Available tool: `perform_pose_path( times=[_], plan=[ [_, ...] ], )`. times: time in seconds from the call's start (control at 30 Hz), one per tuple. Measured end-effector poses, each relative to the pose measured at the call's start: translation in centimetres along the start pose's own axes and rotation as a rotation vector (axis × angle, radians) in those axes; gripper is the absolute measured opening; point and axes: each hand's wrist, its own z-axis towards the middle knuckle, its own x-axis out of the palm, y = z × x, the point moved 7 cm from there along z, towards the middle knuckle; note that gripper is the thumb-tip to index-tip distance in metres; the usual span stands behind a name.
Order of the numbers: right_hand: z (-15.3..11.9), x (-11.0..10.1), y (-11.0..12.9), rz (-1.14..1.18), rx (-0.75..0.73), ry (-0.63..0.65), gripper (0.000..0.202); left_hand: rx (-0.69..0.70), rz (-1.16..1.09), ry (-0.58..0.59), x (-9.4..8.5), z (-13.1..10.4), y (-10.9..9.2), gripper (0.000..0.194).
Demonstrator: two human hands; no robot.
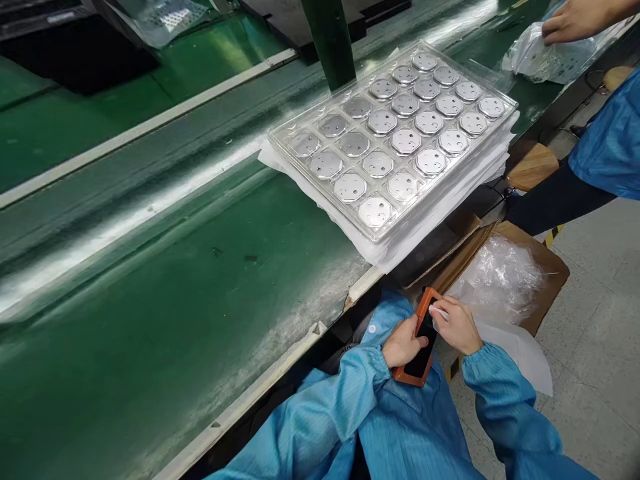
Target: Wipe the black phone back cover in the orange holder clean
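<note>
The left hand (403,345) grips an orange-cased phone (419,347) low in the person's lap, fingers wrapped around its left edge and thumb lying on the dark screen. The right hand (456,325) is closed on a small white piece (438,312), its fingertips touching the phone's upper right edge. Both arms wear blue sleeves (345,407).

Above the lap runs a green desk (175,287) with a pale front edge. On it, well apart from the hands, lies a clear tray (500,100) with rows of round metal discs (406,141) in its pockets. The tray rests on a stack of white sheets (440,220) that overhangs the desk's edge.

Just right of the hands stands a cardboard box (553,267) with crumpled clear plastic (495,273) inside. At the top right, another person's hand (570,20) rests on a plastic bag (545,60) on the desk; that person also wears blue.
</note>
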Motion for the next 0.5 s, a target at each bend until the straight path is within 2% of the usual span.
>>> perform_pose_path(
  times=[0.23,0.5],
  plan=[
    [0.2,-0.8,-0.5,0.028,0.046,0.002,0.022,0.0,0.076,-0.028,0.1,-0.5,-0.6,0.014],
    [-0.9,-0.1,1.9,-0.001,-0.119,0.126,0.027,0.003,0.06,0.005,0.3,-0.3,-0.4,0.013]
  ],
)
